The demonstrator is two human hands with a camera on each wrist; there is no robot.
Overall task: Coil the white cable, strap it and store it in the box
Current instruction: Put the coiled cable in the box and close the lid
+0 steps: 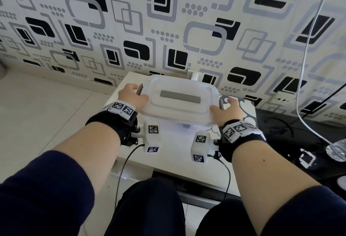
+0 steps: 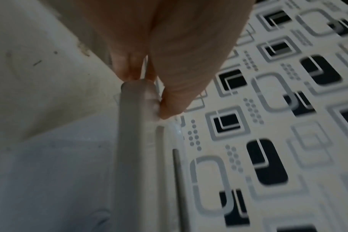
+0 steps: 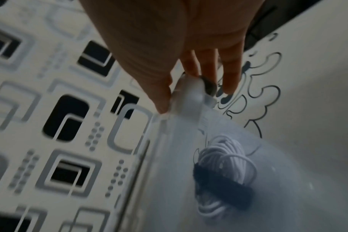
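A translucent white lid (image 1: pixel 179 97) with a grey strip on top hangs tilted over the box, which it almost wholly hides. My left hand (image 1: pixel 138 91) grips its left end by the grey clip, thumb on top. My right hand (image 1: pixel 221 104) grips its right end, thumb on top and fingers below. In the right wrist view the coiled white cable (image 3: pixel 222 155) lies in the box (image 3: pixel 288 180), bound by a black strap (image 3: pixel 222 186); the right hand (image 3: pixel 181 100) pinches the lid's corner (image 3: pixel 189 95). The left wrist view shows my left hand (image 2: pixel 149 94) pinching the lid's edge (image 2: pixel 129 141).
The box stands on a small white table (image 1: pixel 168 153) against a patterned wall. A white plug (image 1: pixel 194 75) sits behind the lid. A loose white cord (image 1: pixel 307 67) hangs at the right over a black surface (image 1: pixel 290 142) with a clear bottle (image 1: pixel 337 150).
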